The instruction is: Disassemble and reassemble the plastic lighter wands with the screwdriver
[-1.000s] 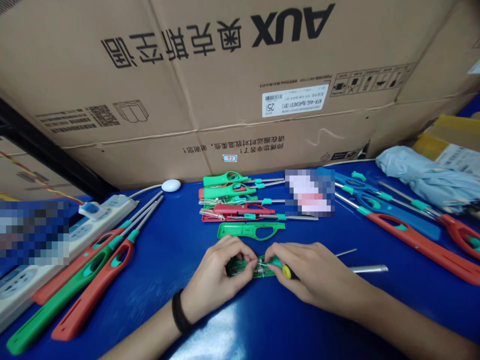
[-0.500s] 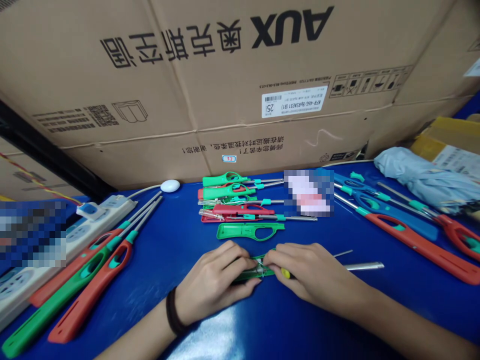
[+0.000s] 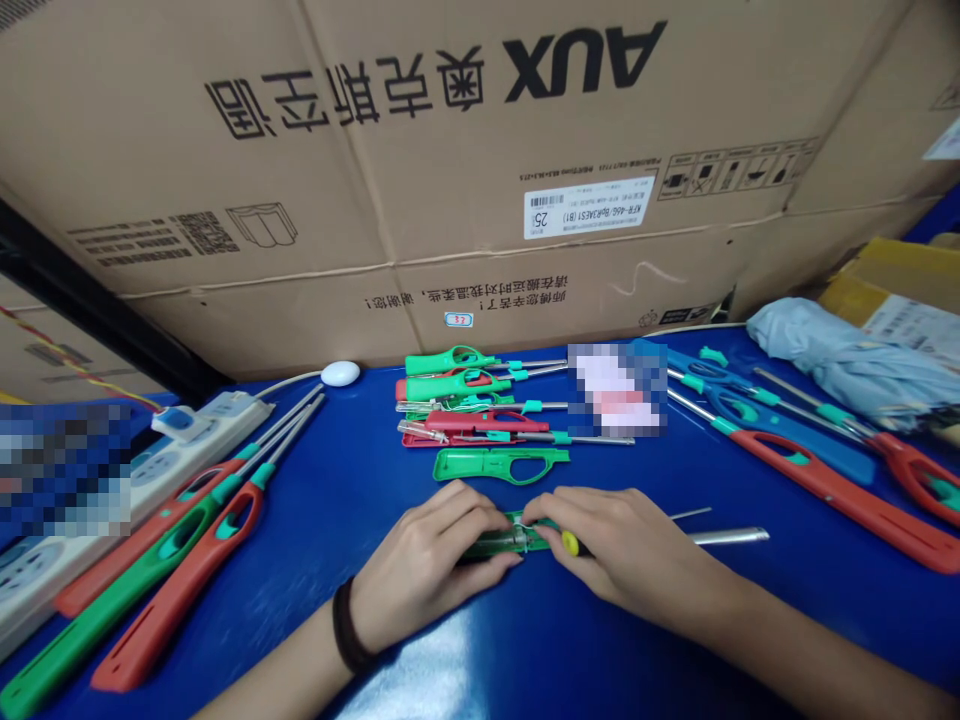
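Nearest, on the blue tabletop (image 3: pixel 585 650): your left hand (image 3: pixel 442 540), a dark wristband (image 3: pixel 351 625) at its wrist, curls over one end of a green lighter casing (image 3: pixel 537 541); thumb and fingertips are parted only by the casing's breadth and hold it down. Your right hand (image 3: pixel 611 545) is closed at the other end, with a yellow-ended tool (image 3: pixel 572 543) tucked in its grip. Thumb and forefinger nearly meet over the casing; whether they pinch a part, you cannot tell from this view. The casing, between your hands, lies hollow side up and contains a clear tank (image 3: pixel 510 540) and small pale parts, largely covered by your fingers. A metal barrel (image 3: pixel 729 537) and a thin rod (image 3: pixel 691 514) show beyond your right hand.

To your left lie three assembled lighters, a green one (image 3: pixel 112 605) between two red; to your right, a long red lighter (image 3: pixel 840 495).

Ahead of your hands, a green half-shell (image 3: pixel 480 464) shows its moulded inside. Just behind it, a red half-shell (image 3: pixel 420 440) holds a clear tank and barrel assembly, a second red shell (image 3: pixel 487 423) lying partly over it. Farther back come more green shells and barrels.

Farthest, a cardboard carton (image 3: pixel 420 200), its AUX lettering upside down, stands behind the table; its contents are hidden.
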`<state>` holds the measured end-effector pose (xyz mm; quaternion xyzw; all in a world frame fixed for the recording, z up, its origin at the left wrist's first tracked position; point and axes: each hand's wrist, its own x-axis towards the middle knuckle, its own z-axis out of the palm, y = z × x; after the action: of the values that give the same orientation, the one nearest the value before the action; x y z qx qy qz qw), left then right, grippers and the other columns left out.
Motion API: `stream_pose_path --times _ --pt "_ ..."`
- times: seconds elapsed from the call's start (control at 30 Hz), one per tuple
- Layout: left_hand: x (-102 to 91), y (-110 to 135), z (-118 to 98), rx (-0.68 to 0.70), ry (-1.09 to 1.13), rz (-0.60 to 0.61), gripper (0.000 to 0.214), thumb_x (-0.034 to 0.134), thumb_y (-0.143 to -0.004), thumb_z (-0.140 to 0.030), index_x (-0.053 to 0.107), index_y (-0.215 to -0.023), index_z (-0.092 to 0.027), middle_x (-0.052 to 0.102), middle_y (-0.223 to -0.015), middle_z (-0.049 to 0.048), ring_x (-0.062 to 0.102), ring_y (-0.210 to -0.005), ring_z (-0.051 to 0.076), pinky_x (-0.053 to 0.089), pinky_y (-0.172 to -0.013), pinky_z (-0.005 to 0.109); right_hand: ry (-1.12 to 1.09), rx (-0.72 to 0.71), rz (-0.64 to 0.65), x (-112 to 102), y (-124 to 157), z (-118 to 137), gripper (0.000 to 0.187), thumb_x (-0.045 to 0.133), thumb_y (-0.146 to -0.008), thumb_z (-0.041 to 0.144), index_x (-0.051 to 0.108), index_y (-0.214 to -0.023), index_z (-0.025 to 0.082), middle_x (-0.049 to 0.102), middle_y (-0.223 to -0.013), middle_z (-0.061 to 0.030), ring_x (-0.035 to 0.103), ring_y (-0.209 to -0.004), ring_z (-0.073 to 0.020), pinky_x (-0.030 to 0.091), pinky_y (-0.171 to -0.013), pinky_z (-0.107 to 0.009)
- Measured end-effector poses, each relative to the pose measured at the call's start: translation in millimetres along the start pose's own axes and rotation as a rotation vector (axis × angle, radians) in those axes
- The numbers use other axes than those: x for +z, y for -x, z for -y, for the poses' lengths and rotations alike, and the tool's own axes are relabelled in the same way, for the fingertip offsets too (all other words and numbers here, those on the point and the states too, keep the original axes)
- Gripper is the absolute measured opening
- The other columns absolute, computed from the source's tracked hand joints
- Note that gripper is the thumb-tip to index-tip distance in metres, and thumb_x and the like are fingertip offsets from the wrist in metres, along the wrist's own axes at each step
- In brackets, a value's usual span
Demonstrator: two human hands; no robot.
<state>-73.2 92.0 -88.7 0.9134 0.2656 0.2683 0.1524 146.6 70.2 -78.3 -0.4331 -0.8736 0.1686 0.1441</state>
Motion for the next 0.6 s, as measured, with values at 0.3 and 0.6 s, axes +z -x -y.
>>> stream_pose_path --times 0.3,0.6 --pt "1.2 0.8 1.2 -0.078 0.079 0.042 0.017 0.058 -0.088 -0.024 0.061 -0.104 -0.019 0.065 -0.094 0.0061 0.057 -0.085 0.017 0.05 -0.076 0.03 -0.076 0.03 -0.016 -4.6 -1.4 0.7 0.02 0.048 -0.089 0.015 0.06 -0.101 0.025 0.069 -0.092 0.002 0.066 -0.078 -0.0144 0.043 -0.064 -0.024" --pt "1.1 -1.3 -0.7 -0.153 0.129 0.01 0.018 0.061 -0.085 -0.026 0.059 -0.102 -0.02 0.063 -0.093 0.0055 0.057 -0.086 0.018 0.05 -0.076 0.03 -0.085 0.019 -0.061 3.1 -1.3 -3.6 0.017 0.049 -0.089 0.018 0.06 -0.101 0.024 0.071 -0.092 0.0002 0.066 -0.078 -0.0154 0.044 -0.067 -0.024"
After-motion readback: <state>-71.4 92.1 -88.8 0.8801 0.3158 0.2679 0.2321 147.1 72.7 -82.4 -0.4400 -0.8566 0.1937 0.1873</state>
